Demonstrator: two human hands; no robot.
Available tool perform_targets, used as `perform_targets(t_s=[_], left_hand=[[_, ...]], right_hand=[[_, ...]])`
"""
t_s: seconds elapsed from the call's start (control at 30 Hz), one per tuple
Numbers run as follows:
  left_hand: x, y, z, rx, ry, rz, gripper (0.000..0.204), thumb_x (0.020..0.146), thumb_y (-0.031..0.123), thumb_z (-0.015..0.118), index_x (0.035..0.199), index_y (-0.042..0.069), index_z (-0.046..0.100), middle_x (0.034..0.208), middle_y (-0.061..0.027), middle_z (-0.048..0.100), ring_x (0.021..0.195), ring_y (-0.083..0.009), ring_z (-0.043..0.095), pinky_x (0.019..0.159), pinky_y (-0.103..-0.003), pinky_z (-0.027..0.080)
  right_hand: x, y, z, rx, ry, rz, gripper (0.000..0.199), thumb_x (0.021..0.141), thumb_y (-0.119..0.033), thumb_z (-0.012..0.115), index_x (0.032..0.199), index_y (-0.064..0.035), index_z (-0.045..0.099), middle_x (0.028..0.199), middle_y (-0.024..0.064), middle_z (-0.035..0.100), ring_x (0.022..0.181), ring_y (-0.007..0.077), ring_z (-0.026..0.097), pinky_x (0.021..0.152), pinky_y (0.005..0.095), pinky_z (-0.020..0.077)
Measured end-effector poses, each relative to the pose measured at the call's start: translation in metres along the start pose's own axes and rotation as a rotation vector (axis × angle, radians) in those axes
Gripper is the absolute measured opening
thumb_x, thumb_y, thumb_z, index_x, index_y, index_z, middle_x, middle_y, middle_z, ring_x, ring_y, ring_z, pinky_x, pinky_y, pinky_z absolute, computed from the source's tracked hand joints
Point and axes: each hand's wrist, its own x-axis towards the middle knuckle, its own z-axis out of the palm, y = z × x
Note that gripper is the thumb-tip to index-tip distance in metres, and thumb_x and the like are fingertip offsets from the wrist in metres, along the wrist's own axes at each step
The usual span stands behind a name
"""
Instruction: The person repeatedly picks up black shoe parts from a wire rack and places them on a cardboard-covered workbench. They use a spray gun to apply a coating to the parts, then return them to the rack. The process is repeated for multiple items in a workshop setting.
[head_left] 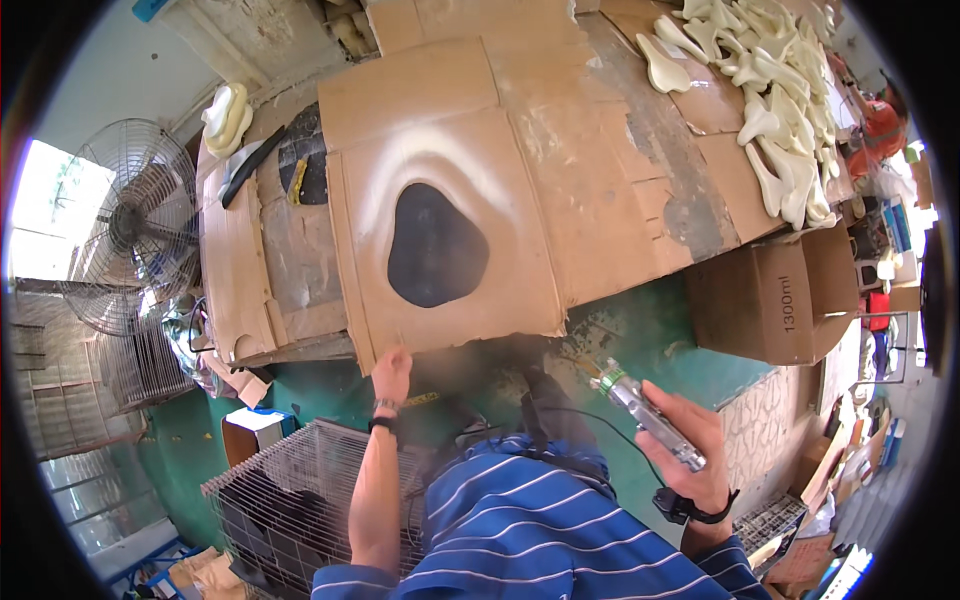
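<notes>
A standing fan (130,230), a wire cage (290,490) and a cardboard box (770,295).

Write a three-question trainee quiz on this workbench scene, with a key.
1. True or false: the left hand grips the near edge of the cardboard sheet.
2. What does the right hand hold? A) a spray gun B) a hammer C) a brush
3. Fill in: the dark shape on the sheet has a pale sprayed halo; the cream-coloured pieces are piled at the far ____ of the table.

Key: 1 true; 2 A; 3 right.
</notes>
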Motion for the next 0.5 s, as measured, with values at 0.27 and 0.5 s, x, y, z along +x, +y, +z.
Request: perform_targets(t_s=[0.27, 0.5], left_hand=[[0.098, 0.070, 0.044, 0.199, 0.290, -0.054, 0.035, 0.086, 0.020, 0.077, 0.120, 0.017, 0.070, 0.095, -0.0093, 0.068, 0.090, -0.0315, 0.068, 0.081, -0.046, 0.054], [0.097, 0.100, 0.052, 0.294, 0.384, -0.175, 0.032, 0.077, 0.016, 0.085, 0.106, 0.021, 0.074, 0.095, -0.0054, 0.063, 0.089, -0.0293, 0.067, 0.077, -0.044, 0.054]], right_hand=[[-0.003, 0.008, -0.030, -0.047, -0.091, 0.124, 0.064, 0.070, 0.007, 0.073, 0.133, -0.0025, 0.065, 0.088, 0.0169, 0.068, 0.072, 0.0332, 0.067, 0.065, 0.0350, 0.0516], [0.029, 0.011, -0.030, -0.005, -0.005, 0.061, 0.062, 0.071, 0.005, 0.074, 0.132, 0.0000, 0.065, 0.084, 0.0161, 0.067, 0.070, 0.0310, 0.066, 0.064, 0.0343, 0.0508]])
